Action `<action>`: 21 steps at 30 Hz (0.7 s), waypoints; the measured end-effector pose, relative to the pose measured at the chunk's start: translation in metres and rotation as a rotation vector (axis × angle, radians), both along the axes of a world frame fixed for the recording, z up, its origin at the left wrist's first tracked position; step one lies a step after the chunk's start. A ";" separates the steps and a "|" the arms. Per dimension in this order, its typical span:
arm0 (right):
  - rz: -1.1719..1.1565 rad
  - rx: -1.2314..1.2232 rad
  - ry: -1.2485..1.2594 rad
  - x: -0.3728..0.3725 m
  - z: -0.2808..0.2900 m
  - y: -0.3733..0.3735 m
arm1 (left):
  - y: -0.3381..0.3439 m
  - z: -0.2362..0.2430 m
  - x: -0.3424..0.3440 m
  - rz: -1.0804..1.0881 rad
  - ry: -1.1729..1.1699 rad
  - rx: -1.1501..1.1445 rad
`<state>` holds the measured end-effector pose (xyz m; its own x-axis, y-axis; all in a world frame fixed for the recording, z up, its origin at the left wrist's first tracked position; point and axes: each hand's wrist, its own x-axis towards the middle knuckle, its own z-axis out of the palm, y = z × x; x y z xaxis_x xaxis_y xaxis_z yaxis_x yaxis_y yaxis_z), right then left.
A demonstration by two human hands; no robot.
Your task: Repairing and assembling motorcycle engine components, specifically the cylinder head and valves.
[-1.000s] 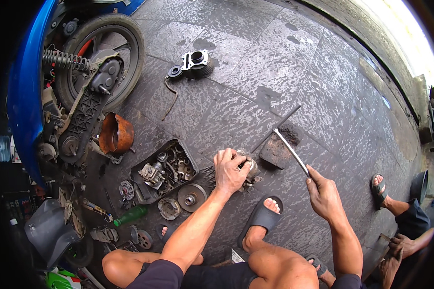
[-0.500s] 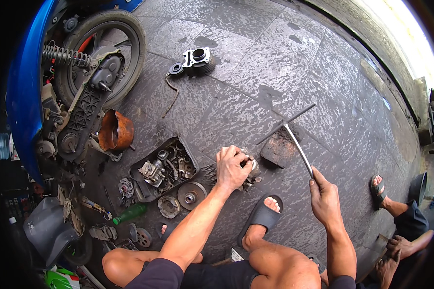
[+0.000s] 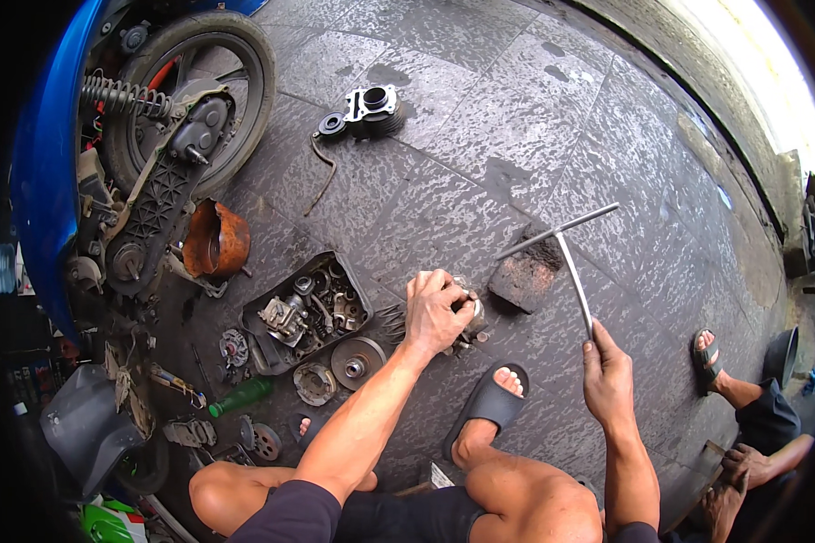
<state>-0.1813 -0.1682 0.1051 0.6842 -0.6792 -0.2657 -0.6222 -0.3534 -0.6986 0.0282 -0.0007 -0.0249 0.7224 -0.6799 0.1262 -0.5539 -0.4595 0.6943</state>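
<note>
My left hand (image 3: 436, 312) is closed on a finned metal engine part (image 3: 473, 328) resting on the floor, and covers much of it. It looks like a cylinder head, with cooling fins showing to the left of the hand. To the right, my right hand (image 3: 608, 376) grips the lower end of a steel T-handle wrench (image 3: 575, 285). Its crossbar is at the far end, raised over a rough dark block (image 3: 523, 279); I cannot tell whether they touch. The wrench is apart from the engine part.
Left of my arm lie a black tray (image 3: 360, 294) of engine parts, a round metal drum (image 3: 357, 364) and a green bottle (image 3: 242, 396). A motorbike wheel (image 3: 261, 100) and an orange cup-shaped part (image 3: 229, 242) stand farther left. Ahead sits a cylinder block (image 3: 376, 113). Another person's hands (image 3: 743, 471) are at right.
The T-handle wrench has swung a little to the right and its crossbar now slants less. My right hand has dropped slightly toward me. My left hand stays on the engine part.
</note>
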 end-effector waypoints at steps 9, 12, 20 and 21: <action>0.057 0.050 0.213 -0.008 -0.002 0.008 | 0.002 0.001 0.001 -0.036 0.013 0.029; -0.037 0.044 0.094 -0.009 -0.002 0.010 | 0.002 0.001 0.002 -0.031 0.021 0.046; 0.041 0.002 -0.006 -0.016 -0.012 0.015 | 0.006 0.001 0.000 -0.062 0.015 0.051; 0.037 -0.005 -0.005 -0.017 -0.013 0.015 | 0.005 0.001 0.002 -0.074 0.020 0.041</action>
